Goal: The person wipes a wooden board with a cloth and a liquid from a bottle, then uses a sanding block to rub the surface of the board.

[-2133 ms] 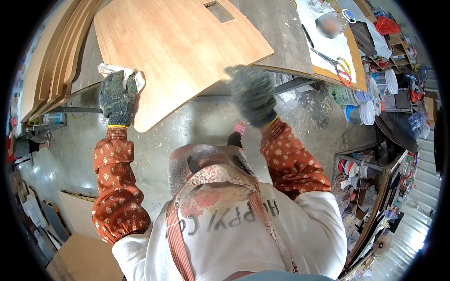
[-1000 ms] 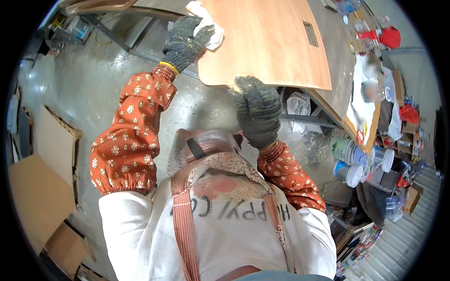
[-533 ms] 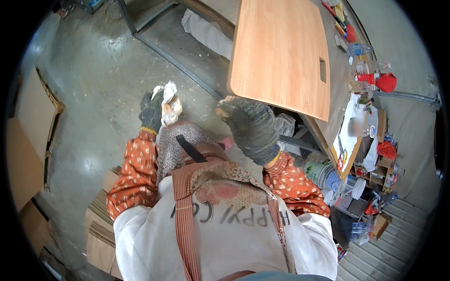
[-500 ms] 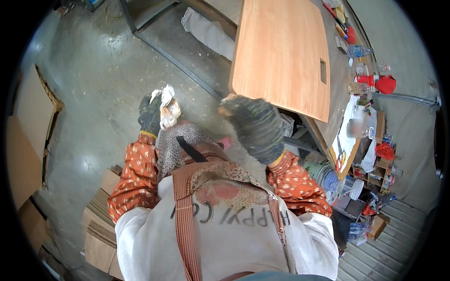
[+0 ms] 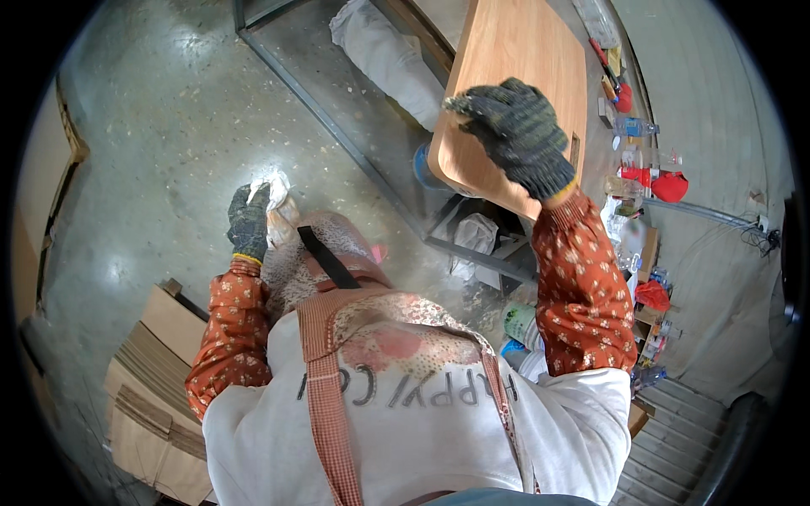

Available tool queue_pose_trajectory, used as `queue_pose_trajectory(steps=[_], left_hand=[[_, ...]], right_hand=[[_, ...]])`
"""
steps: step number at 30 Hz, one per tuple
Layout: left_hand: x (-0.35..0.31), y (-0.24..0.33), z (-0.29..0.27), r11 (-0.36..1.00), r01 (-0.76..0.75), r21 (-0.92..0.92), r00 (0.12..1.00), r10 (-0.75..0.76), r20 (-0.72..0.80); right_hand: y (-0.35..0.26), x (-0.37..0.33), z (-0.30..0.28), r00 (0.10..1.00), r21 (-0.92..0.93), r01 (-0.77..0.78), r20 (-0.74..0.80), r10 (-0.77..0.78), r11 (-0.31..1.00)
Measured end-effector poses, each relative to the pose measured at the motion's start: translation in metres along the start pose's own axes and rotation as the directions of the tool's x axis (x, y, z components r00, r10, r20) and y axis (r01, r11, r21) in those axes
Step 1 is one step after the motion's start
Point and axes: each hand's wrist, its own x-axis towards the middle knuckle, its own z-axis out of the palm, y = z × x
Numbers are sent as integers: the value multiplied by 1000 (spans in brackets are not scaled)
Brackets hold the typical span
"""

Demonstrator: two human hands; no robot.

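My left hand [image 5: 247, 221], in a dark knitted work glove, is closed on a crumpled white rag [image 5: 281, 207], held low beside my apron. My right hand [image 5: 512, 131], in a matching glove with tan-stained fingertips, is raised over the light wood-grain board [image 5: 523, 51]. Its fingers stretch left toward the board's long edge; I see nothing held in them. Whether the fingertips touch the board cannot be made out. The board has rounded corners and a small rectangular slot [image 5: 575, 150] near its right edge, partly behind my right wrist.
A grey metal frame [image 5: 337, 126] runs beside the board, with a white bundle [image 5: 388, 63] inside it. Bottles [image 5: 634, 126] and tools line the bench at right. Flattened cardboard [image 5: 160, 396] is stacked at lower left. A green bucket [image 5: 523, 325] stands by my right forearm.
My right hand has swung up and right, from the board's near corner to over its surface. The rag stays in my left hand, now slightly lower. The whole view has shifted.
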Motion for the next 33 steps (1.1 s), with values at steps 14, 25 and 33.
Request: queue_pose_trajectory(steps=[14, 25, 33], left_hand=[[0, 7, 14, 997, -56, -54, 997, 59, 55], [-16, 158, 91, 924, -279, -260, 928, 329, 173], [-13, 205, 182, 660, -733, -165, 569, 727, 384]], right_hand=[[-18, 28, -13, 981, -233, 134, -107, -163, 963], [61, -90, 24, 480, 921, -315, -53, 876, 229], [75, -163, 99, 102, 926, 342, 134, 986, -161]])
